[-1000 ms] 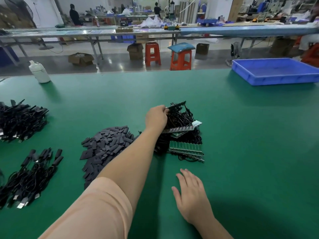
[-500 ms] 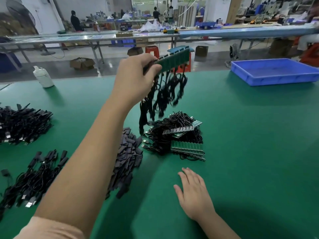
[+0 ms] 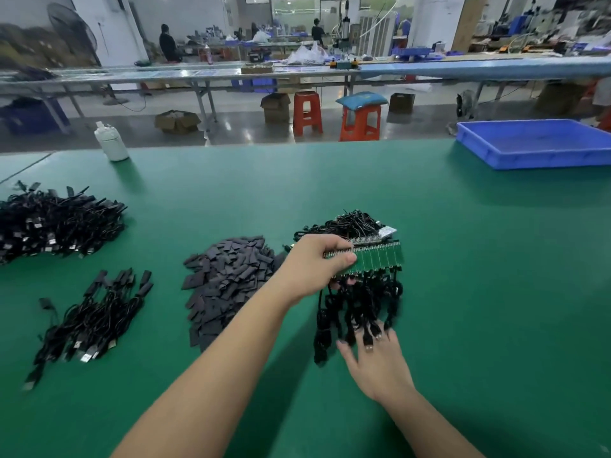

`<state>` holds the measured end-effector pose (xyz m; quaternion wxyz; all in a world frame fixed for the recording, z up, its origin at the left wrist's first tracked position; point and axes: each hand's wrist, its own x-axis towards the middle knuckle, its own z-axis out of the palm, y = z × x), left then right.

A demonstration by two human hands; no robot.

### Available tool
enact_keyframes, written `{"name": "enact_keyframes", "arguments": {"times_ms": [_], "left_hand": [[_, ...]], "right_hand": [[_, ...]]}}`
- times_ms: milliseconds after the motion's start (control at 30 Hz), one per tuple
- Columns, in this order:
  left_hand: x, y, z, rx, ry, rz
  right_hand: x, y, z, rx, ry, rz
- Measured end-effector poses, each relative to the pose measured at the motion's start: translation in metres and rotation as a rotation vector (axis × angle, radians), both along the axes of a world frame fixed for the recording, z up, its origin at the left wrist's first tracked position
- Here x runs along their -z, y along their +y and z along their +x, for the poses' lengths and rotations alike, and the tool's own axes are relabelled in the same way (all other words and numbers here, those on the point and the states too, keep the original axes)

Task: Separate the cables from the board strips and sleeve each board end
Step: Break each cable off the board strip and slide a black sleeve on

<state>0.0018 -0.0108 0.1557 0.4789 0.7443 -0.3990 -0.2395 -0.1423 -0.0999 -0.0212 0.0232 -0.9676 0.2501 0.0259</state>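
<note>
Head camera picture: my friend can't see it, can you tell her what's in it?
A person's left hand holds up a green board strip with black cables dangling from it, and the open right hand reaches under them. Around them on the green table lie dark sleeves and more cable piles.

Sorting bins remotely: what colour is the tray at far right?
Blue tray, clearest in the head view.

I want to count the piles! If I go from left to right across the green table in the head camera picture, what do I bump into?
Big heap of black cables → small bundle of USB cables → pile of dark sleeves → left hand gripping a green board strip with cables dangling → blue tray.
</note>
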Motion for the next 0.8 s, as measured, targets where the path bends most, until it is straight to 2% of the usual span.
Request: {"name": "enact_keyframes", "arguments": {"times_ms": [100, 167, 300, 433, 567, 667, 800], "left_hand": [[0.007, -0.002, 0.002, -0.038, 0.083, -0.055], [0.012, -0.003, 0.006, -0.016, 0.052, -0.027], [0.025, -0.002, 0.011, 0.049, -0.009, 0.036], [0.037, -0.002, 0.015, -0.060, 0.063, -0.114], [0.050, -0.007, 0.021, -0.194, 0.055, -0.155], [0.055, -0.011, 0.024, -0.263, 0.086, -0.168], [0.061, -0.016, 0.027, -0.279, 0.121, -0.204]], "right_hand": [[0.005, 0.000, 0.001, 0.008, -0.164, 0.012], [0.009, 0.000, 0.001, -0.014, -0.217, -0.022], [0.009, 0.000, 0.001, 0.008, -0.242, -0.033], [0.012, -0.001, 0.002, 0.014, -0.238, -0.015], [0.011, -0.001, 0.003, 0.020, -0.162, -0.005], [0.000, 0.003, -0.001, 0.022, -0.084, 0.096], [-0.044, 0.015, -0.008, -0.013, 0.287, 0.200]]}}
